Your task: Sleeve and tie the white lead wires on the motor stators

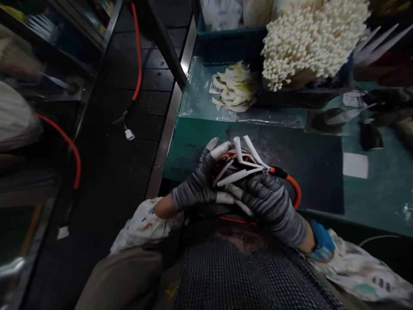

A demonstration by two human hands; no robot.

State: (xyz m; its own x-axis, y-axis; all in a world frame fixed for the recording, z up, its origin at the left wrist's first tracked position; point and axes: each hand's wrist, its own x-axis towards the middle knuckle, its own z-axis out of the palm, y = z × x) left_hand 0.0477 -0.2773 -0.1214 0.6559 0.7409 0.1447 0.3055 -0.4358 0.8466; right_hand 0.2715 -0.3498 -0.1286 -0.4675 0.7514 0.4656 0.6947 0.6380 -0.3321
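Note:
A dark round part with copper-coloured wires, which looks like a motor stator (222,165), is held between my gloved hands close to my body. My left hand (200,181) curls around its left side, thumb below and fingers over the top edge. My right hand (274,204) grips the lower right side, with its fingertips tucked under the white sleeves. Three white insulating sleeves (253,150) sit on wires that fan out from the end of an orange cable (294,187). That cable bends down behind my right hand. Much of the round part is hidden by my fingers.
A dark mat (316,172) covers the green bench (387,202). Beyond it lie a pile of pale curved pieces (237,88), a bundle of thin white tubes (312,43) and a blue bin (230,43). Left, orange cables (138,56) with white connectors hang over a dark conveyor (129,172).

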